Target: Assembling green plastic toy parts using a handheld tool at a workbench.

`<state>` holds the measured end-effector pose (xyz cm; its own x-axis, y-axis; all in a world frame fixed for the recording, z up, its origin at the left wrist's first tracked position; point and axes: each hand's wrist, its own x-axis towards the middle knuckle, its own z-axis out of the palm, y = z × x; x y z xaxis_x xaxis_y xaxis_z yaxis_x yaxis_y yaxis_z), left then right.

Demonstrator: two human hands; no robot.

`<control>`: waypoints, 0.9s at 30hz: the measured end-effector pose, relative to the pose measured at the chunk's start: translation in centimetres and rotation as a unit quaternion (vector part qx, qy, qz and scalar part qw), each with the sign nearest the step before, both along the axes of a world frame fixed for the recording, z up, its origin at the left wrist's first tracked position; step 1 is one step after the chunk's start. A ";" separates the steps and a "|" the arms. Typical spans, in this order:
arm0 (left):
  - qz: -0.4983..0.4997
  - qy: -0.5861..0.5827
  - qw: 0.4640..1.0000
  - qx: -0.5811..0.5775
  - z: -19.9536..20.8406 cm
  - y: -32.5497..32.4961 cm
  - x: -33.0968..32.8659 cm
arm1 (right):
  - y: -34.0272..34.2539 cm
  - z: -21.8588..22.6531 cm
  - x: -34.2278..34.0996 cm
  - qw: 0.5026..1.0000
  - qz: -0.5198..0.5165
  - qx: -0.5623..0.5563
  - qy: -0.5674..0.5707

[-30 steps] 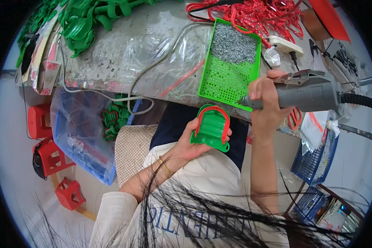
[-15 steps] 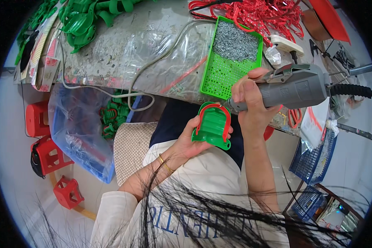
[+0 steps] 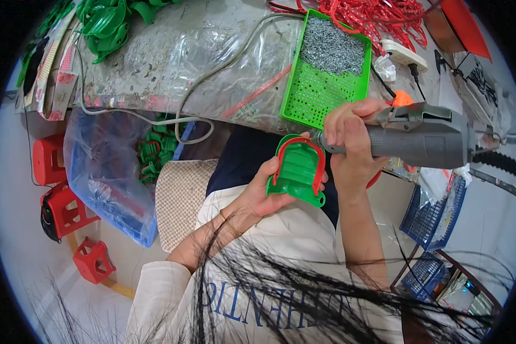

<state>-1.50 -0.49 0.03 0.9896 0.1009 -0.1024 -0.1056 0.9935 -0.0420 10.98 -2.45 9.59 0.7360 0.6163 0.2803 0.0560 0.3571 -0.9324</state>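
Left hand (image 3: 258, 186) has its fingers (image 3: 265, 171) curled round the green plastic piece (image 3: 300, 166) over the lap (image 3: 243, 157); right hand (image 3: 354, 137) is wrapped round the grey power tool (image 3: 427, 142). Piece is probably light, slick and slightly bendy, so side edges seem the best hold, clear of the tool.

the green shell (image 3: 298, 167) rests in the left hand (image 3: 265, 189), ridged hollow facing up, rounded end away from the person, with a small holed tab at its near right corner. a red band (image 3: 319, 179) arches around the rounded end and runs down both sides. the driver (image 3: 421, 142), a thick grey barrel with a metal lever on top, lies nearly level in the right hand (image 3: 352, 137), nose against or just beside the shell's upper right edge.
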 end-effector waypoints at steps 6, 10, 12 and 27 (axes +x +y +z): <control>0.006 0.026 0.999 0.030 0.5 0.3 0.4 | -0.8 1.6 1.5 0.999 0.017 0.027 -0.033; 0.024 0.060 0.998 0.022 0.4 0.0 0.5 | -1.3 3.1 3.6 0.999 -0.008 0.013 -0.028; 0.008 0.054 0.998 0.009 0.0 0.0 0.5 | -1.6 2.6 4.3 0.999 -0.048 -0.012 -0.016; -0.009 0.063 0.998 0.009 -1.6 0.1 0.7 | -1.4 -4.3 6.8 0.994 -0.100 -0.024 -0.022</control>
